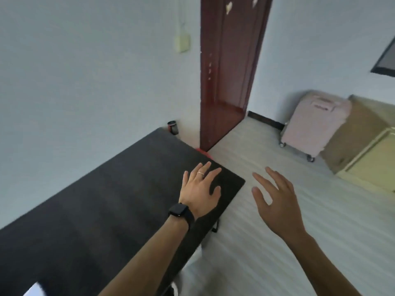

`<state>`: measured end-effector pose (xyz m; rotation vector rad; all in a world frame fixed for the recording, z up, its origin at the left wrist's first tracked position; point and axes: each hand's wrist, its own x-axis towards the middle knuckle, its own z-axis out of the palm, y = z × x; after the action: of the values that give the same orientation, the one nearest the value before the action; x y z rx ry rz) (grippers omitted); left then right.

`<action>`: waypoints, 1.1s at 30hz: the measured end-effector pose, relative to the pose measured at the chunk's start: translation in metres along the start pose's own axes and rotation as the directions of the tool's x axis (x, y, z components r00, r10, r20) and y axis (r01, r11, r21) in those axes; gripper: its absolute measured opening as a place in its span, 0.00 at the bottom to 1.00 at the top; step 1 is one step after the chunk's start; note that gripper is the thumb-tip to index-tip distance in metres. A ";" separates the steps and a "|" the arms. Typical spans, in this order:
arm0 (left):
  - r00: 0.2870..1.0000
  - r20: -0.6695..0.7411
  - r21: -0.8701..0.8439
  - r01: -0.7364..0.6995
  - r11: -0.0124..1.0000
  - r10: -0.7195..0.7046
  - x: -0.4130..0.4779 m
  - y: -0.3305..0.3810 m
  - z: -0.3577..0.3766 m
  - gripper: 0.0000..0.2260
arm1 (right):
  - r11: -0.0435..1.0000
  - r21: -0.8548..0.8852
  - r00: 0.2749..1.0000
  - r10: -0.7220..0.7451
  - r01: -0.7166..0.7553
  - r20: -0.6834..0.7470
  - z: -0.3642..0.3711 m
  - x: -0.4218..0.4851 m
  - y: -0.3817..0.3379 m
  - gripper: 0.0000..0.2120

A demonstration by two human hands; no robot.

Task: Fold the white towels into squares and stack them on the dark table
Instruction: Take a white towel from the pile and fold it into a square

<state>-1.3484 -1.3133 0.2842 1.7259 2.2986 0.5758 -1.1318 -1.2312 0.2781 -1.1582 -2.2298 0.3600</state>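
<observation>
Okay, left hand first: fingers straight and spread, palm down, holding nothing. They lie over the right-hand corner of the dark tabletop, fingertips close to its edge. Cannot tell whether the palm touches the surface or floats just above it; a shadow sits under the thumb. Thin ring on one finger, black watch on the left wrist.

Right hand: fingers spread and relaxed, slightly bent, gripping nothing. This hand hangs off the tabletop, over the pale striped floor, just beside that corner and apart from the left hand. Both forearms are bare and come in from the bottom edge.

Towel: only a blurred white patch shows at the bottom left, on the near end of the tabletop, well apart from both hands. It is too blurred and cut off to tell whether it is a towel.

Further out, a dark cup with a red band stands at the far corner of the tabletop by the wall; cannot tell if it is on the tabletop or behind it. A small red thing peeks out on the floor past the tabletop edge. A dark red-brown door is closed, with pale scraps stuck on it. A pale switch plate sits on the wall left of the door. A pink suitcase on wheels stands against the right wall, just beside a brown cardboard box, with a pale yellow cabinet next to that. A dark framed thing is cut off at the right edge.
</observation>
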 end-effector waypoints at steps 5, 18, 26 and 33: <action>0.957 -0.008 -0.009 -0.290 0.957 0.290 0.084 0.191 0.046 0.24 | 0.977 -0.042 0.941 0.188 -0.208 -0.280 -0.136 -0.012 0.134 0.17; 0.632 0.020 -0.128 -0.767 0.629 0.774 0.209 0.602 0.178 0.23 | 0.748 -0.080 0.621 0.480 -0.659 -0.619 -0.395 -0.069 0.401 0.18; 0.561 0.021 -0.219 -0.805 0.552 0.827 0.322 0.794 0.286 0.23 | 0.665 -0.105 0.552 0.511 -0.740 -0.659 -0.500 -0.030 0.598 0.21; 0.540 0.056 -0.241 -0.809 0.536 0.840 0.411 0.932 0.364 0.22 | 0.640 -0.082 0.514 0.528 -0.764 -0.676 -0.569 0.015 0.748 0.21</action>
<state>-0.5131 -0.6332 0.3813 2.5904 1.1015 0.7154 -0.3013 -0.8005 0.3681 -2.0096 -1.2223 -0.1701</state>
